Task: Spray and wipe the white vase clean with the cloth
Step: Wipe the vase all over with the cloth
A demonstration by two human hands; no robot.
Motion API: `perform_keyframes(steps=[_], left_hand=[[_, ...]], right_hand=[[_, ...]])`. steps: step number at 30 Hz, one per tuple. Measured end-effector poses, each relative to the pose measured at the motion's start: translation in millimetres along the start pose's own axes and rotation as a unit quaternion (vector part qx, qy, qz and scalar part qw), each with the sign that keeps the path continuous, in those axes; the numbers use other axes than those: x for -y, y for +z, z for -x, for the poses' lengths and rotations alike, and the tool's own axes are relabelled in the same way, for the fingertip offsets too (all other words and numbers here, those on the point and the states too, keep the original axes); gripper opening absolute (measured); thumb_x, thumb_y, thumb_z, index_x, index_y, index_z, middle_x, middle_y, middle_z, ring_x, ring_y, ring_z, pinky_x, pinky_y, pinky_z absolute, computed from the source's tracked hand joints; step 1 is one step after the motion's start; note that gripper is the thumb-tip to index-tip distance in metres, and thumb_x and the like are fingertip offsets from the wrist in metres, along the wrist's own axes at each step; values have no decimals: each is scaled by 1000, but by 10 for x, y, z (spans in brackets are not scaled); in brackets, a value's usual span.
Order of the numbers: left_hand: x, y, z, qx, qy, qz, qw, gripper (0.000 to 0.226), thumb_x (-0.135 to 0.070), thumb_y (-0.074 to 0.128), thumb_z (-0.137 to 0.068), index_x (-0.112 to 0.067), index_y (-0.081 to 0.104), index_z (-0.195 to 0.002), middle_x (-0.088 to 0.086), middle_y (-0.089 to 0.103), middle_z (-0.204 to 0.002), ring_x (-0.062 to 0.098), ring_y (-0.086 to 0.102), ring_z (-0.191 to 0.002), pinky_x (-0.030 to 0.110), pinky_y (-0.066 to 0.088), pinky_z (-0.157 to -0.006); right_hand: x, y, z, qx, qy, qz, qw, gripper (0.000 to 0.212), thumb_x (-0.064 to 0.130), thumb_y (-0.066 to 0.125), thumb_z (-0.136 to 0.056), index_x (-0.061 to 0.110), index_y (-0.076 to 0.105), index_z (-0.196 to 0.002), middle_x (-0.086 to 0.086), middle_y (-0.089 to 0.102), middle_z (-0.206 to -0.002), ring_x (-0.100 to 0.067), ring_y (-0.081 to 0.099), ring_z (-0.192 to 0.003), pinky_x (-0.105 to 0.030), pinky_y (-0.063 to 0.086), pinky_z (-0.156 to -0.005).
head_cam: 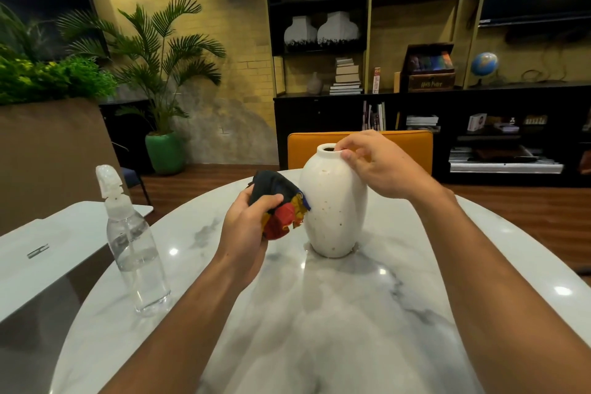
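A white speckled vase (335,201) stands upright on the round marble table (319,313). My right hand (380,166) pinches the rim of its neck, with a fingertip inside the opening. My left hand (246,227) grips a bunched cloth (281,205) in dark blue, red and yellow. The cloth presses against the vase's left side. A clear spray bottle (134,249) with a white trigger head stands upright at the table's left edge, apart from both hands.
An orange chair back (399,144) stands behind the vase at the table's far side. A second white table (48,249) adjoins on the left. Potted plants (160,73) and dark shelving (447,73) line the back wall.
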State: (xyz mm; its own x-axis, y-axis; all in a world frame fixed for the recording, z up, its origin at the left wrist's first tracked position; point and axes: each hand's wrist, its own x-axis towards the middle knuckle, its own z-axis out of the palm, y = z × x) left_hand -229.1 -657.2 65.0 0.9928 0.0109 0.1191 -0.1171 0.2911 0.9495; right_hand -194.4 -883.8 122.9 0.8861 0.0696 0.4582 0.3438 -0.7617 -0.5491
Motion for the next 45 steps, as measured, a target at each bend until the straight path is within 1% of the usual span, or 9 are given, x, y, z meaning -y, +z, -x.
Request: perform_keyframes(steps=[5, 9, 14, 19, 24, 29, 33, 41, 45], left_hand=[[59, 17, 7, -33, 102, -134, 985, 44, -25, 66, -97, -24, 52, -138, 0, 63, -129, 26, 62, -117, 38, 60, -89], [8, 74, 80, -81, 195, -254, 944, 46, -22, 60, -100, -25, 50, -145, -9, 58, -133, 11, 60, -110, 10, 53, -81], [-85, 195, 30, -94, 338, -313, 883, 42, -10, 61, -99, -20, 56, -139, -15, 57, -125, -8, 55, -108, 9, 47, -91], [-99, 351, -204, -42, 373, -413, 830, 40, -9, 58, -98, -16, 59, -138, -2, 60, -137, 14, 55, -122, 34, 48, -107], [15, 464, -222, -17, 400, -456, 795, 44, -7, 58, -98, -15, 57, -141, 1, 55, -145, 16, 52, -126, 14, 35, -101], [242, 416, -144, -7, 480, -498, 722, 43, 1, 67, -91, -4, 63, -133, 15, 63, -135, 32, 63, -117, 40, 53, -101], [396, 303, -92, 1, 521, -513, 682, 46, 4, 75, -84, -2, 66, -129, 16, 66, -130, 32, 62, -118, 35, 46, -102], [85, 401, -251, -9, 440, -453, 775, 46, 1, 62, -92, -14, 63, -135, 4, 63, -137, 21, 59, -121, 20, 41, -103], [164, 371, -186, 11, 483, -498, 720, 43, 0, 68, -90, -10, 65, -132, 8, 65, -134, 22, 59, -118, 22, 42, -103]], right_hand=[[21, 66, -7, -26, -3, -10, 1000, 14, 30, 54, -102, 32, 63, -113, 12, 50, -124, -13, 53, -110, -30, 51, -88], [73, 134, -22, -57, -11, 18, 998, 14, 35, 57, -100, 31, 65, -111, 11, 54, -128, -13, 55, -108, -32, 53, -88], [109, 142, -19, -58, -14, 24, 998, 18, 42, 57, -99, 34, 67, -112, 12, 55, -126, -14, 56, -108, -37, 55, -90], [48, 39, 15, 8, -3, -38, 999, 35, 42, 41, -106, 29, 65, -128, 9, 61, -124, -12, 55, -112, -30, 48, -92], [2, 19, 1, 33, -6, -42, 999, 40, 45, 36, -107, 29, 61, -133, 6, 64, -125, -12, 57, -112, -26, 45, -87], [-47, -2, -3, 42, -6, -19, 999, 41, 45, 33, -108, 31, 60, -135, 7, 62, -129, -13, 54, -118, -27, 42, -91], [-67, -10, -14, 43, 1, -8, 999, 40, 43, 36, -107, 33, 58, -139, 7, 58, -138, -13, 51, -121, -26, 41, -93], [-77, -24, -10, 35, -7, -42, 998, 34, 37, 44, -107, 33, 62, -135, 8, 62, -132, -12, 54, -119, -28, 45, -93], [-94, -14, -18, 18, -8, -33, 999, 31, 37, 48, -105, 33, 64, -131, 8, 64, -127, -13, 57, -115, -30, 51, -92]])
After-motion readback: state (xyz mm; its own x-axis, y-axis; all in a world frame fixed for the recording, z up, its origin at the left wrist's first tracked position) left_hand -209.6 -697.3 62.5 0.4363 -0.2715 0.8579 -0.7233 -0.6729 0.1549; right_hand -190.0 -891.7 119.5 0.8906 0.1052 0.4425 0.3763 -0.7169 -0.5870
